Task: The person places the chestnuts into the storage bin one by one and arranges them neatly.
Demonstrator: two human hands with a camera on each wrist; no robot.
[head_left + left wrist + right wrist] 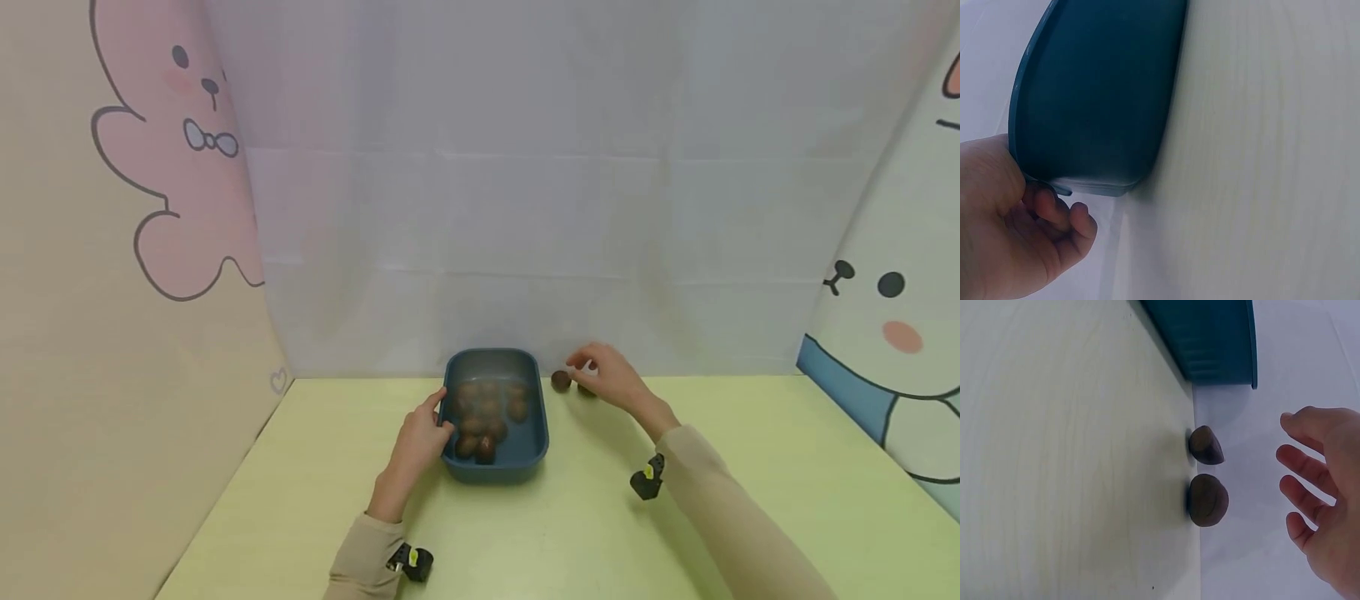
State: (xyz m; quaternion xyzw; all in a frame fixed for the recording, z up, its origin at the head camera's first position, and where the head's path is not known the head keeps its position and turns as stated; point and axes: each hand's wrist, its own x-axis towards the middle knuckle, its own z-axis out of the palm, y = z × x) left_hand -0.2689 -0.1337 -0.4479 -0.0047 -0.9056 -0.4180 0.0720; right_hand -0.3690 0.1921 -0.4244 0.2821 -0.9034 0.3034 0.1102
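A deep blue plastic bin (543, 429) stands on the table with several brown chestnuts (486, 450) inside, mostly toward its near half. My left hand (415, 437) grips the bin's left rim; the left wrist view shows its fingers (1082, 228) curled below the edge. To the right of the bin, my right hand (613, 382) hovers over two loose chestnuts, its fingers spread and apart from them in the right wrist view. One chestnut (1205, 445) has a pointed side and lies closer to the bin. The other chestnut (1208, 500) is rounder and partly hidden by the hand in the head view.
Behind the bin and loose chestnuts, a pale sheet (480, 208) hangs as a back wall at the table's far edge. Side panels with cartoon animals flank the pale yellow table (585, 533). A small black device (647, 480) is strapped at the right wrist.
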